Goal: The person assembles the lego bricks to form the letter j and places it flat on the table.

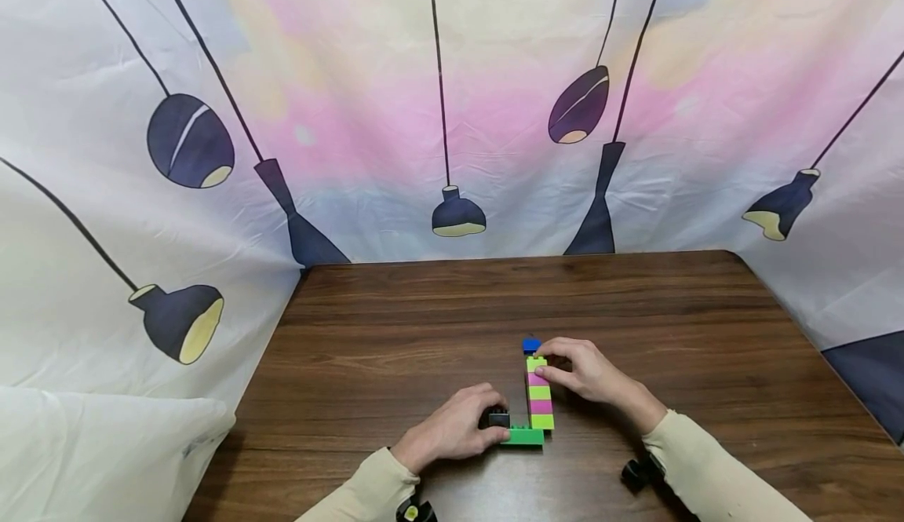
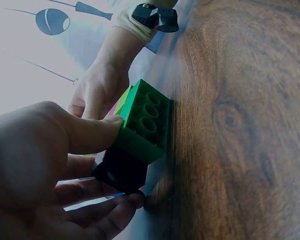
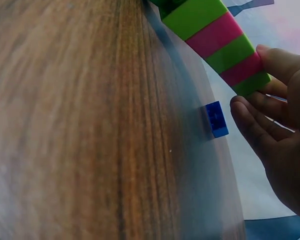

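Note:
A row of alternating lime and pink toy bricks (image 1: pixel 540 393) forms a stack on the wooden table. At its near end is a longer green brick (image 1: pixel 525 437), whose hollow underside shows in the left wrist view. My left hand (image 1: pixel 457 425) holds this end, thumb on the green brick and fingers around a black brick (image 2: pixel 121 170) beside it. The far end of the stack is pinched between the thumb and fingers of my right hand (image 1: pixel 585 371). Just beyond those fingers, a separate blue brick (image 3: pixel 217 119) lies on the table.
The brown wooden table (image 1: pixel 395 310) reaches back to a hanging cloth (image 1: pixel 381 114) printed with dark lamps. White cloth (image 1: pixel 106 459) also drapes along the left edge. Small black devices (image 1: pixel 639 473) are strapped to both wrists.

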### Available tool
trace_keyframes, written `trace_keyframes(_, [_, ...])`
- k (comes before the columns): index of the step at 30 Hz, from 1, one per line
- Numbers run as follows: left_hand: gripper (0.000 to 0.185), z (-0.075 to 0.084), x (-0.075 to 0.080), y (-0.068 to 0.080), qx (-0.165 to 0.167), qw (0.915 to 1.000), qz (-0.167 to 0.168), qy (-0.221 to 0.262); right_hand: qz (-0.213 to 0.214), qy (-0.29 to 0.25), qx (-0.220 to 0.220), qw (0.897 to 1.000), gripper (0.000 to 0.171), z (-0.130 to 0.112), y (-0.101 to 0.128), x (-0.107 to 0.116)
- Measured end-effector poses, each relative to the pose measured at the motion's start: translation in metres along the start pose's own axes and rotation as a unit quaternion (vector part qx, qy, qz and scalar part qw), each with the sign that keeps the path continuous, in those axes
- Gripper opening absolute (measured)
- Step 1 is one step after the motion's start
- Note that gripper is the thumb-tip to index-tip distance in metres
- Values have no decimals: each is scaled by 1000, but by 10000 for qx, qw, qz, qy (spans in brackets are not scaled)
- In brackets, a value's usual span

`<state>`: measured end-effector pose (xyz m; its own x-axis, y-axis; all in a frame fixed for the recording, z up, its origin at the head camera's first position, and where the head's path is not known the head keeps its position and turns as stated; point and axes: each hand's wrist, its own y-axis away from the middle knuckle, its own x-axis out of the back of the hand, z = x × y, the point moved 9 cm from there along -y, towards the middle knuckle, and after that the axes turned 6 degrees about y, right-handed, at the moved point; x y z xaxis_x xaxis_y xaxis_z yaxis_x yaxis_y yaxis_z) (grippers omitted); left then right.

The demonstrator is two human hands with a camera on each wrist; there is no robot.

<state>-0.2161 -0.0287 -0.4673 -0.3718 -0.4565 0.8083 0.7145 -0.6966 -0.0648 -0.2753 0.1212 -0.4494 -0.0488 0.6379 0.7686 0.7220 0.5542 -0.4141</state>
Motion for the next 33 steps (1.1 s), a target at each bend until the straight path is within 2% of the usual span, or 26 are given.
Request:
trace_keyframes(12, [33, 5, 3, -1, -213, 9993, 124, -286, -276, 282, -171, 9991, 20, 6, -2, -5])
trace_keyframes(19, [31, 3, 0, -1, -128, 9998, 73, -154, -326, 415, -155, 9985, 22, 8, 0, -9])
trace_keyframes(27, [32, 0, -3, 0, 8, 10000, -5, -86, -607, 344, -545, 9961, 23, 17, 2, -15])
trace_keyframes(33, [32, -1, -4, 0, -8, 9999, -4, -100, -656, 365, -557, 9956, 24, 19, 2, -17])
